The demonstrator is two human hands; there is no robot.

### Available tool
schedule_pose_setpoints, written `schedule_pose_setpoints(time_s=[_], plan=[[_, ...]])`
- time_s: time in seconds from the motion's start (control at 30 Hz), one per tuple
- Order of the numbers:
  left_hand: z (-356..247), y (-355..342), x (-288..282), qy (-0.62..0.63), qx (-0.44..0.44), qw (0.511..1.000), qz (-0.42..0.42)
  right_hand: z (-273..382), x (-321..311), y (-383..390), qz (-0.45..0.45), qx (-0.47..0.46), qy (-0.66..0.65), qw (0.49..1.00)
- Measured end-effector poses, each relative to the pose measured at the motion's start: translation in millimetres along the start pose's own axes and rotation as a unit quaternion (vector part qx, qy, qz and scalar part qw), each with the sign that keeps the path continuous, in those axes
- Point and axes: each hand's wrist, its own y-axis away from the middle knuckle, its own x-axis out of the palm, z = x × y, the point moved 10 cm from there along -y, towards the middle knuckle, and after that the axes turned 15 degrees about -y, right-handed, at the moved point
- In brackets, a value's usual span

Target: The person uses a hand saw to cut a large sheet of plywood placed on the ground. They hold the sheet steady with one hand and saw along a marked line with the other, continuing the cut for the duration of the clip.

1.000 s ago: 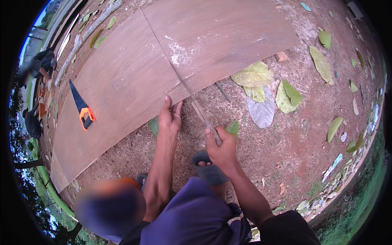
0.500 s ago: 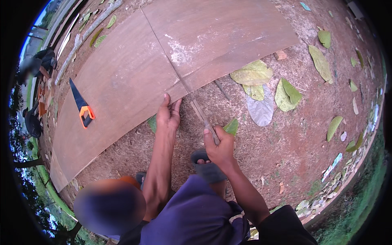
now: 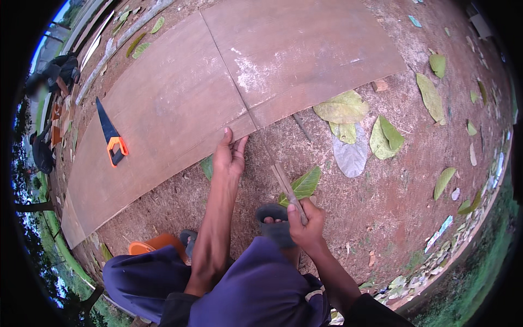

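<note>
A large brown wooden board (image 3: 163,120) lies before me, with a dark straight line (image 3: 229,76) running across it to its near edge. My left hand (image 3: 229,155) grips that edge just left of the line, thumb on top and fingers partly hidden beneath. My right hand (image 3: 306,220) is closed around the wooden handle (image 3: 287,188) of a thin-bladed tool. Its narrow blade (image 3: 266,150) points away from me toward the line's near end; whether its tip touches the board I cannot tell. A handsaw (image 3: 111,133) with an orange and black handle rests on the board's left part.
Large leaves (image 3: 342,107) lie on the reddish ground to the right, near a small wood block (image 3: 379,85). An orange container (image 3: 163,245) stands beside my leg. Another person (image 3: 60,73) is at the far left. A long pole (image 3: 117,43) lies beyond the board.
My right hand has drawn the thin-bladed tool back toward me and slightly right, away from the board's edge. My left hand keeps its hold. The whole view has shifted a little.
</note>
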Motion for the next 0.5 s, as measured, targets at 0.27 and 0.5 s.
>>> schedule_pose_setpoints(time_s=[0.27, 0.5], plan=[[-5.3, 4.5, 3.8, -0.001, 0.023, 1.0, 0.002, 21.0, -20.7, 38.1, -0.007, -0.06, 0.053, 0.997], [-8.1, 8.4, -6.9, -0.006, 0.01, 1.0, -0.004, 0.4, -38.4, 55.5, 0.043, -0.026, 0.049, 0.998]])
